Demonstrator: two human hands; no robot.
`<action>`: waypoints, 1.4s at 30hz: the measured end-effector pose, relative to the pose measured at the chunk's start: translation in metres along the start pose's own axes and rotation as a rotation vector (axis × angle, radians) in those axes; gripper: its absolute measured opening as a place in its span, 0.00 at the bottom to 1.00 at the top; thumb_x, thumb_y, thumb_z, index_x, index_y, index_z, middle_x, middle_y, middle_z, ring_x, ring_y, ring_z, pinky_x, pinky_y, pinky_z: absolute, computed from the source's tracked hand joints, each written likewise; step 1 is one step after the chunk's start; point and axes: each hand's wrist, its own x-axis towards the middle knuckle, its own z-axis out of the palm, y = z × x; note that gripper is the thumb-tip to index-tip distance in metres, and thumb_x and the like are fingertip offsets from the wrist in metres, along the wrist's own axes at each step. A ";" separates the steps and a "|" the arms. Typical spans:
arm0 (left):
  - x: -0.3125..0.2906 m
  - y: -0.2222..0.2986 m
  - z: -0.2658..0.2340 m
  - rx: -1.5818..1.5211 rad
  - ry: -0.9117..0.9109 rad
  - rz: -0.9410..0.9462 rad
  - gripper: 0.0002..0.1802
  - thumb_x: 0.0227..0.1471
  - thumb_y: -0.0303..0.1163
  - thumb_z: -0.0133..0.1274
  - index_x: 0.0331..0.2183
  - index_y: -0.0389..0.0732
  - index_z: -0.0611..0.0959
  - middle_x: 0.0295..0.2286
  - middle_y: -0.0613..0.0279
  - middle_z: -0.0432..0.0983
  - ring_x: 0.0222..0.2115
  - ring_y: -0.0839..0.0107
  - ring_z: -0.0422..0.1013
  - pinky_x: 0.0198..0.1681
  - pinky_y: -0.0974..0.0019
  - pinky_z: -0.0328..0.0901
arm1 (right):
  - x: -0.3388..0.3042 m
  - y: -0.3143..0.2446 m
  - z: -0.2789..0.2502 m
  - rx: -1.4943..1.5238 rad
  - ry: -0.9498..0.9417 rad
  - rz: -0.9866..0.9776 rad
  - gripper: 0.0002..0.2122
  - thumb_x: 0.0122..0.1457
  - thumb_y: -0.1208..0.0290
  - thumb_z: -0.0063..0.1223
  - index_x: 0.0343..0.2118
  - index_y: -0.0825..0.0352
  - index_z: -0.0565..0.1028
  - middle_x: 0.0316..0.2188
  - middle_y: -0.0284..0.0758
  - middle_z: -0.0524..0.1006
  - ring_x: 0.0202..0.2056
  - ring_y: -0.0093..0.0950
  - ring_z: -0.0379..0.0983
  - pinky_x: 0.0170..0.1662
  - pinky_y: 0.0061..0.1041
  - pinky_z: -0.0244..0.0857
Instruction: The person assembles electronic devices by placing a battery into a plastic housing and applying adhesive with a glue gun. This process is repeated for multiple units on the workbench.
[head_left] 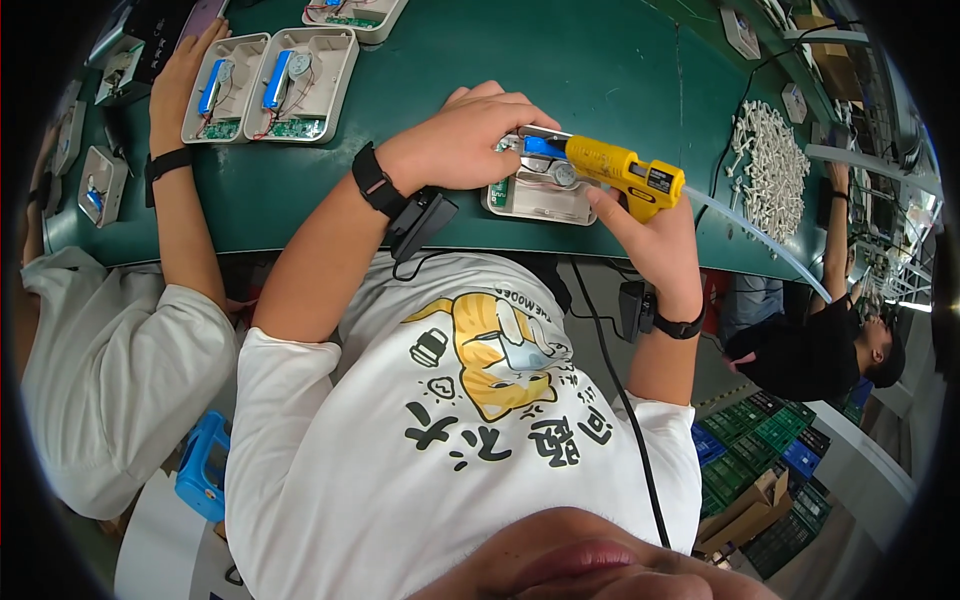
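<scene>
A pale plastic housing (548, 208) lies on the green table in front of me. Inside it are a blue cylindrical battery (543, 147), a round silver disc part (564, 174) and a green circuit board (499, 192). My left hand (468, 135) grips the housing at its far left side, fingers bent over the edge. A yellow hot glue gun (615, 168) is held in my right hand (655, 240), its front end over the battery. Whether the nozzle touches anything is hidden. A long translucent glue stick (760, 238) trails from the gun's back.
Two similar housings (318, 90) stand side by side at the upper left, by a co-worker's hand (185, 75). Another housing (358, 14) sits at the top edge. Right of me lies a heap of small white parts (768, 165), near a black cable (738, 105). Another person (815, 345) works farther right.
</scene>
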 end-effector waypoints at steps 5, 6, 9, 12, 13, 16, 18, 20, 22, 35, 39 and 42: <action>0.001 -0.005 -0.002 -0.039 0.042 0.028 0.27 0.51 0.30 0.57 0.55 0.48 0.86 0.49 0.64 0.83 0.50 0.59 0.73 0.61 0.54 0.62 | 0.000 -0.003 0.005 0.070 -0.053 -0.088 0.13 0.60 0.75 0.72 0.44 0.70 0.79 0.34 0.26 0.80 0.34 0.17 0.74 0.38 0.20 0.70; 0.002 -0.006 -0.005 -0.047 0.070 0.057 0.26 0.51 0.30 0.57 0.53 0.47 0.87 0.47 0.63 0.83 0.48 0.59 0.74 0.59 0.55 0.65 | 0.000 -0.004 0.005 0.101 -0.071 -0.114 0.13 0.60 0.76 0.71 0.44 0.70 0.79 0.34 0.27 0.80 0.33 0.17 0.74 0.38 0.20 0.70; -0.002 0.007 -0.018 -0.033 0.071 -0.020 0.22 0.52 0.26 0.56 0.50 0.43 0.88 0.43 0.60 0.84 0.39 0.66 0.77 0.48 0.61 0.70 | -0.008 0.019 -0.005 0.202 -0.020 -0.196 0.13 0.61 0.76 0.69 0.46 0.70 0.78 0.36 0.29 0.81 0.31 0.17 0.74 0.36 0.20 0.70; -0.003 0.008 -0.030 -0.061 0.114 -0.093 0.18 0.54 0.24 0.56 0.47 0.39 0.89 0.41 0.57 0.84 0.33 0.71 0.79 0.39 0.64 0.74 | -0.006 0.059 -0.019 0.358 0.061 -0.220 0.12 0.64 0.75 0.66 0.47 0.70 0.78 0.38 0.33 0.82 0.29 0.18 0.74 0.33 0.20 0.70; -0.003 0.003 -0.029 -0.121 0.150 -0.139 0.16 0.56 0.23 0.56 0.45 0.38 0.90 0.41 0.56 0.85 0.31 0.73 0.80 0.36 0.65 0.74 | -0.006 0.075 -0.023 0.456 0.106 -0.176 0.11 0.65 0.75 0.64 0.48 0.70 0.77 0.38 0.35 0.82 0.27 0.19 0.74 0.32 0.20 0.70; -0.002 -0.002 -0.029 -0.221 0.292 -0.265 0.16 0.57 0.23 0.55 0.46 0.36 0.89 0.42 0.53 0.86 0.30 0.71 0.82 0.35 0.63 0.76 | -0.006 0.109 -0.015 0.612 0.199 -0.175 0.10 0.67 0.73 0.62 0.47 0.70 0.77 0.40 0.38 0.83 0.25 0.20 0.74 0.30 0.22 0.70; 0.001 -0.004 -0.031 -0.341 0.494 -0.435 0.20 0.58 0.24 0.54 0.51 0.36 0.87 0.45 0.50 0.86 0.31 0.63 0.84 0.39 0.58 0.78 | -0.004 0.123 -0.010 0.707 0.301 -0.219 0.09 0.69 0.71 0.59 0.46 0.70 0.76 0.41 0.41 0.83 0.23 0.21 0.73 0.28 0.23 0.70; 0.008 0.000 -0.030 -0.405 0.568 -0.452 0.21 0.58 0.23 0.54 0.53 0.37 0.86 0.47 0.49 0.85 0.35 0.62 0.84 0.43 0.58 0.77 | -0.003 0.130 -0.007 0.768 0.309 -0.256 0.10 0.69 0.71 0.59 0.49 0.71 0.75 0.41 0.42 0.83 0.23 0.21 0.73 0.28 0.23 0.70; 0.018 0.005 -0.024 -0.566 0.706 -0.498 0.25 0.59 0.21 0.53 0.58 0.38 0.83 0.53 0.47 0.83 0.44 0.61 0.84 0.50 0.58 0.77 | -0.002 0.134 -0.007 0.868 0.322 -0.299 0.13 0.70 0.73 0.58 0.53 0.72 0.74 0.41 0.43 0.83 0.23 0.20 0.73 0.28 0.23 0.71; -0.009 0.029 -0.054 0.430 0.781 -0.105 0.25 0.57 0.26 0.59 0.57 0.40 0.80 0.60 0.44 0.72 0.64 0.46 0.66 0.67 0.42 0.62 | -0.004 0.132 -0.007 0.874 0.342 -0.322 0.09 0.70 0.71 0.57 0.47 0.70 0.74 0.43 0.44 0.81 0.24 0.22 0.72 0.28 0.25 0.70; -0.018 0.012 -0.083 0.880 0.902 -0.275 0.23 0.53 0.33 0.65 0.52 0.41 0.84 0.57 0.44 0.74 0.62 0.42 0.66 0.67 0.41 0.60 | -0.001 0.138 -0.011 0.872 0.298 -0.352 0.09 0.70 0.70 0.57 0.47 0.70 0.74 0.43 0.45 0.81 0.25 0.23 0.71 0.28 0.26 0.69; -0.015 0.002 -0.086 1.006 0.647 -0.502 0.21 0.50 0.36 0.67 0.47 0.41 0.87 0.55 0.43 0.75 0.61 0.40 0.66 0.67 0.42 0.59 | 0.007 0.138 -0.011 0.907 0.266 -0.362 0.10 0.71 0.69 0.56 0.47 0.69 0.74 0.43 0.45 0.81 0.25 0.24 0.70 0.29 0.26 0.68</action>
